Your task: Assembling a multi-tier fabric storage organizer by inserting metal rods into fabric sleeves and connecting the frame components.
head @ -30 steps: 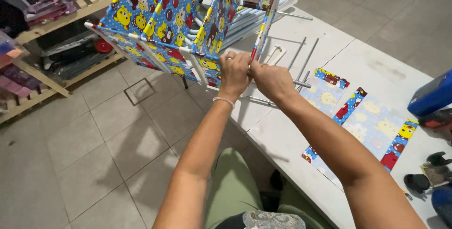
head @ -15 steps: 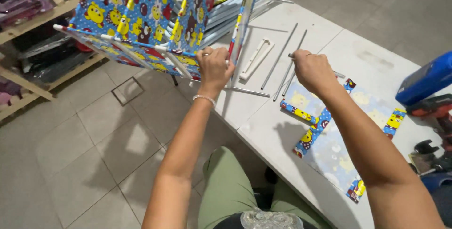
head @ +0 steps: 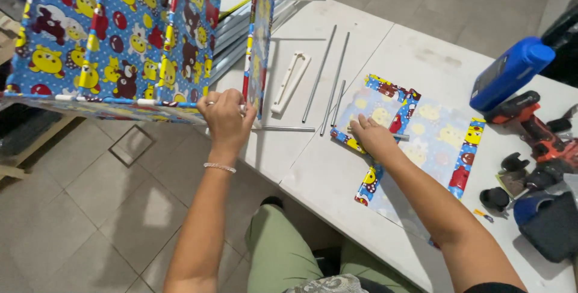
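Left hand [head: 227, 118] is clamped on the patterned fabric frame [head: 120, 46] at upper left, while right hand [head: 372, 136], fingers together, pinches a short metal rod [head: 385, 134] on the tabletop [head: 301, 160].

Both arms are bare from the wrist up to where they leave the head view, with no sleeves over the forearms. The left hand [head: 226, 115] has a thin, pale beaded bracelet [head: 218, 167] around its wrist and a slim ring on one finger. The right hand [head: 371, 137] wears nothing. Below the bracelet, toward the lower edge, the legs are covered in olive-green trousers [head: 283, 254], and a bit of grey patterned cloth shows just below those trousers at the very bottom.
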